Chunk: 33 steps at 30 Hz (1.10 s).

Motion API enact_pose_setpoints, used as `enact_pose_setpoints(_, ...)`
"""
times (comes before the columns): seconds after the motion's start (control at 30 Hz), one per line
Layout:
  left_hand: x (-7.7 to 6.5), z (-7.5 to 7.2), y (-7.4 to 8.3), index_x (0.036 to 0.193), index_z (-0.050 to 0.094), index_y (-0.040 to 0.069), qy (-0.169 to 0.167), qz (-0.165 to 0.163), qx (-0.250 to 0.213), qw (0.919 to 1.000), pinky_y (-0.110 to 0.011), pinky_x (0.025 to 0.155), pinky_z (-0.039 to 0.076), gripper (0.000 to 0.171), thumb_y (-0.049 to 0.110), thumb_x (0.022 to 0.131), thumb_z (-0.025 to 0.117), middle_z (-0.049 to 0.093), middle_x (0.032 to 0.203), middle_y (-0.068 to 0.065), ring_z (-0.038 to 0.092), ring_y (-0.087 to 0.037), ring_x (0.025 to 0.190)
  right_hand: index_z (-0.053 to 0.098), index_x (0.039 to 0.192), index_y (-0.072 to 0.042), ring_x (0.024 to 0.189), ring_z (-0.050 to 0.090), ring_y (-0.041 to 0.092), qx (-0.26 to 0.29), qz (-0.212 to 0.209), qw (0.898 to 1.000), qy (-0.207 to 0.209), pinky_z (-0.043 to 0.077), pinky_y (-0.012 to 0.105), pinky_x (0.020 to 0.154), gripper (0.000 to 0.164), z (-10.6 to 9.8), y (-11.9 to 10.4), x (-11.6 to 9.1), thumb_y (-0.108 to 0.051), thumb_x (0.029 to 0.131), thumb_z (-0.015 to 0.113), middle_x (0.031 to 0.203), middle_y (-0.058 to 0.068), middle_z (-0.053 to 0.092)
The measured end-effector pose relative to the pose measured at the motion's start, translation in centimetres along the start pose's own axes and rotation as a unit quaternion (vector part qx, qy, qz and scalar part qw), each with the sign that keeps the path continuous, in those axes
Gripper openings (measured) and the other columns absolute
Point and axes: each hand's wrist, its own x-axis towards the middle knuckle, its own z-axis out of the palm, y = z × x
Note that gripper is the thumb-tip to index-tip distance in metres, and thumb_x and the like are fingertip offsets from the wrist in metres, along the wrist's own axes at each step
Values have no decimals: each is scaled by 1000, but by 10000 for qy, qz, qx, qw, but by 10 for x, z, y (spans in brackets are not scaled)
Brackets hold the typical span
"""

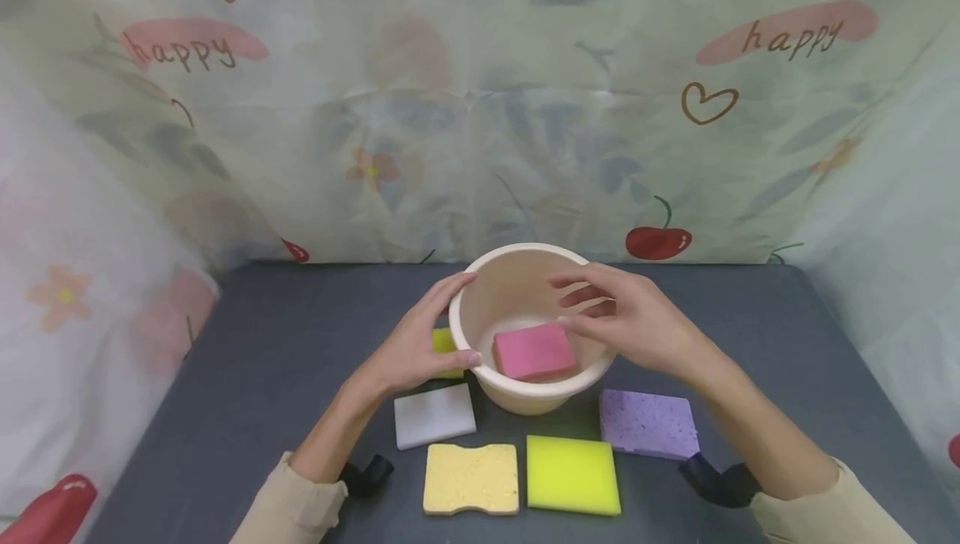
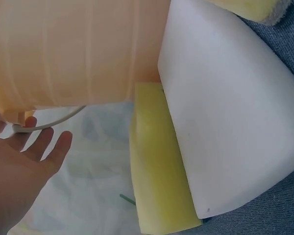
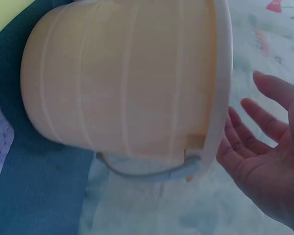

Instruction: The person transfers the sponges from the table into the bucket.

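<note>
On the dark table (image 1: 247,411) stands 1 bucket (image 1: 525,400) – cream, ribbed, upright. L hand (image 1: 412,348) grips its rim; R hand (image 1: 637,315) is over its mouth, fingers loosely bent, holding nothing. Sponges, 6 pcs: 1 pink sponge (image 1: 536,350), rectangular, inside at bottom; outside – 1 white (image 1: 435,416), 1 purple (image 1: 648,423), 1 pale yellow w/ notched sides (image 1: 471,479), 2 yellow-green (image 1: 573,475), one part. hidden.
</note>
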Motion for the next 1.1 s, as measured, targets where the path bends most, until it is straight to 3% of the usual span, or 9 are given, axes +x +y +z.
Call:
enact_pose_setpoints(0.1,0,0,-1,157,31,24,-3,7,-41,10000,-53,104,41,96,30,77,84,30,157,5,44,-19,130,63,131,-17,108,66,17,-78,-106,9999,69,54,37,90,44,-5,3,-6,-16,89,76,125,-1,65)
enact_pose_setpoints(0.3,-1,0,-2,157,31,23,-14,-4,-96,10000,-55,103,40,98,56,78,78,30,158,5,44,-20,130,64,128,-15,106,66,14,-140,-256,9994,187,55,34,89,40,-13,8,-17,-16,90,76,125,-3,65)
enact_pose_setpoints(0.53,0,0,0,157,31,22,9,28,-31,10000,-54,103,41,96,26,77,85,30,158,4,44,-19,131,64,127,-14,104,66,12,4,-340,9988,362,53,23,87,39,-22,14,-31,-13,90,74,123,-3,65)
enact_pose_setpoints(0.7,0,0,0,156,32,23,12,-50,56,10000,-46,102,42,96,40,77,84,31,157,5,45,-18,128,64,129,-11,103,66,14,65,-359,9985,409,54,23,84,40,-27,20,-40,-9,90,74,124,6,65)
enact_pose_setpoints(0.87,0,0,-1,156,32,22,-1,-46,9,10000,-46,102,42,97,51,77,80,31,156,5,45,-17,128,64,129,-12,103,66,15,-4,-464,9978,471,53,21,85,42,-31,24,-49,-5,89,74,124,4,64)
enact_pose_setpoints(1.1,2,1,0,156,33,21,26,3,10,10000,-46,102,44,96,36,77,84,32,156,5,43,-16,130,63,130,-13,102,66,12,-128,-483,9972,561,53,20,84,44,-36,33,-64,-2,88,73,124,1,64)
